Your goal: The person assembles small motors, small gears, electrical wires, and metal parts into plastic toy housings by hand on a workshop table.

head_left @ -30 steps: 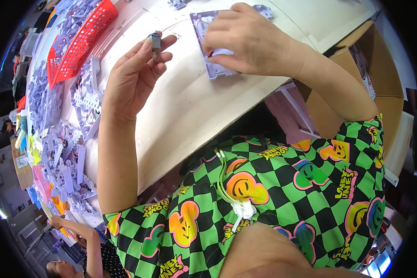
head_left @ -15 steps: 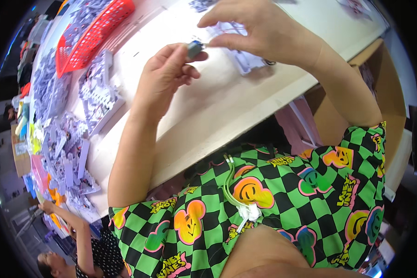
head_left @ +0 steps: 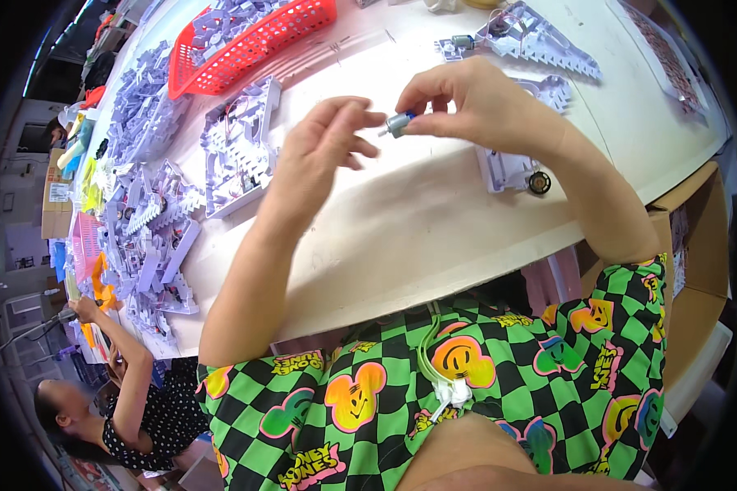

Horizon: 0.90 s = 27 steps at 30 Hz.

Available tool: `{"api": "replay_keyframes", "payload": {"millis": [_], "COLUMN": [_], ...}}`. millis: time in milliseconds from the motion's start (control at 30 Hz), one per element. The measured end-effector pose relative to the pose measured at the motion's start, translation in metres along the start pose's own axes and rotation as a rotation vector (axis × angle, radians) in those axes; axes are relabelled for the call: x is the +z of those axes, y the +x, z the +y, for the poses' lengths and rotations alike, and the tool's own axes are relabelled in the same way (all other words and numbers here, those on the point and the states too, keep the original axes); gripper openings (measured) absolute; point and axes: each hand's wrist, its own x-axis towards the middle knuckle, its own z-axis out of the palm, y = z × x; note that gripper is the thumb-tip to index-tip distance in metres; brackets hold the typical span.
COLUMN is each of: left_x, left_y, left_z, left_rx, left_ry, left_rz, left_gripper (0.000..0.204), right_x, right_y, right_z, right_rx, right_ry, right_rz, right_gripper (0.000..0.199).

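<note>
Above the table, my right hand [head_left: 487, 106] pinches a small electric motor [head_left: 399, 124] between thumb and fingers. The motor has a silver metal can, a blue end toward my right fingers and a thin shaft pointing left. Close to that shaft is my left hand [head_left: 323, 143], its fingers loosely bent and apart, with nothing visible in them. Below my right wrist lies a pale plastic housing [head_left: 504, 170] with a round black part; my forearm covers some of it. Beyond my right hand is a toothed pale housing [head_left: 540, 41], with another small motor [head_left: 463, 41] beside it.
At the far left stands a red perforated basket [head_left: 258, 49] full of pale parts. Heaps of pale plastic parts [head_left: 143, 106] and a filled tray [head_left: 241, 147] line the left side. A bag of small parts [head_left: 663, 61] lies far right, above a cardboard box [head_left: 700, 229]. Another person [head_left: 139, 401] works at lower left.
The motor has passed from my left hand to my right. My left fingers have loosened beside it. The view has shifted, showing more of the table's far side.
</note>
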Motion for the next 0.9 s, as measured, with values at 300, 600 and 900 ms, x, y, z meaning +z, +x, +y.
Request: {"api": "replay_keyframes", "payload": {"millis": [300,600,900], "left_x": [-0.125,-0.329,-0.342], "left_y": [0.036,0.073,0.073], "left_z": [0.035,0.039,-0.002], "left_rx": [0.300,0.072,-0.119], "left_ry": [0.541,1.388,1.400], "left_rz": [0.477,0.762,0.495], "left_gripper": [0.021,0.035,0.039], "right_x": [-0.002,0.002,0.008], "right_y": [-0.022,-0.022,-0.015], "right_z": [0.013,0.010,0.013], "right_rx": [-0.011,-0.005,0.059], "right_ry": [-0.360,-0.238,-0.208], "right_rz": [-0.007,0.118,0.068], "right_gripper": [0.019,0.018,0.016]}}
